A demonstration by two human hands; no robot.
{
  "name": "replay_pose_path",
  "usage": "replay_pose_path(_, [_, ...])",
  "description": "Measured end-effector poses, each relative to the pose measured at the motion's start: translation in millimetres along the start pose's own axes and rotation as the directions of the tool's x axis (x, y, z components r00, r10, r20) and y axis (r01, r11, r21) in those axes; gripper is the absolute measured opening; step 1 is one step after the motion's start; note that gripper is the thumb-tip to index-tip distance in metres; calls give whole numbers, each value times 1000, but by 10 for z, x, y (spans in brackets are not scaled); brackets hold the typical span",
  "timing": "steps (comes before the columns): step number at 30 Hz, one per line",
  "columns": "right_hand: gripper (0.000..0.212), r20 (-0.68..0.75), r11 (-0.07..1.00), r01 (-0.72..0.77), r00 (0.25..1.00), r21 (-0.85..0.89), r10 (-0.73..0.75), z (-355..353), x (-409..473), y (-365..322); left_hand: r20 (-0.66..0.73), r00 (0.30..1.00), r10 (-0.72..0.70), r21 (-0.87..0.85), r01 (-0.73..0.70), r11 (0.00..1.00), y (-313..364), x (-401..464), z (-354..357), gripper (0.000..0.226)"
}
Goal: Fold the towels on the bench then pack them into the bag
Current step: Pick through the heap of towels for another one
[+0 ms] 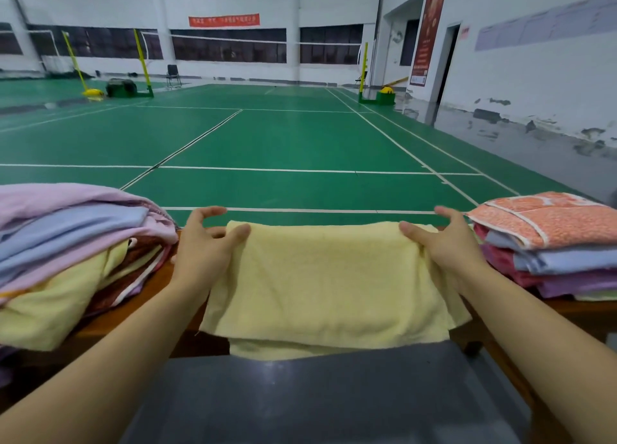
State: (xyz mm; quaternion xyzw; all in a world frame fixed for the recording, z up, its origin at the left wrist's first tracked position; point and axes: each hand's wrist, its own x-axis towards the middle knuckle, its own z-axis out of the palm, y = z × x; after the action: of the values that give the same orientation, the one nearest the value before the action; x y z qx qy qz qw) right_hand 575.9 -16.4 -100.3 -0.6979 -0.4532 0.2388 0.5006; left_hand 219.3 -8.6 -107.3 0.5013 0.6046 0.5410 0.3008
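From the head view, a brown wooden bench [110,323] runs left to right across the near edge of a green badminton court floor [267,136] marked with white lines, inside a hall with white walls and dark windows. A white net [253,41] stretches between yellow-green posts at twelve o'clock, and a black folding chair [173,75] stands near the eleven o'clock post. A red banner [224,20] hangs high on the far wall and a tall red poster [428,33] hangs at one o'clock; both carry writing too blurred to read. At the middle of the bench lies a pale yellow terry towel [330,283], folded over on itself, its long axis running from nine o'clock to three o'clock, its folded edge along the far side of the bench and its loose edges hanging over the near side. The left hand [203,240] pinches the towel's far left corner between thumb and curled fingers; the right hand [447,236] grips the far right corner the same way. At nine o'clock sits a loose heap of pink, blue, yellow and maroon towels [73,243]. At three o'clock stands a neat stack of folded towels topped by an orange patterned one [547,240]. A dark grey smooth surface [317,400] fills six o'clock.
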Motion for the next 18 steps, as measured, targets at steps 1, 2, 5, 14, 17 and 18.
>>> replay_pose_path(1, [83,-29,999,45,999,11,-45,7,-14,-22,-8,1000,19,-12,-19,1000,12,-4,-5,47])
replay_pose_path(2, [77,-52,996,82,995,37,-80,16,-32,-48,0,1000,31,-45,-31,999,43,-27,-7,45])
replay_pose_path(5, [49,-103,976,144,986,161,-129,41,-52,-112,20,999,50,-189,-45,981,92,-49,16,41])
replay_pose_path(14, [29,-155,872,320,947,370,-281,26,-74,-244,-74,973,221,-338,-233,912,244,49,-23,36])
replay_pose_path(17, [36,-207,841,434,899,322,-385,-31,-59,-350,-128,922,365,-339,-386,858,404,109,-69,45])
replay_pose_path(18, [40,-214,828,477,877,295,-430,-45,-72,-392,-148,902,406,-305,-432,848,460,103,-80,49])
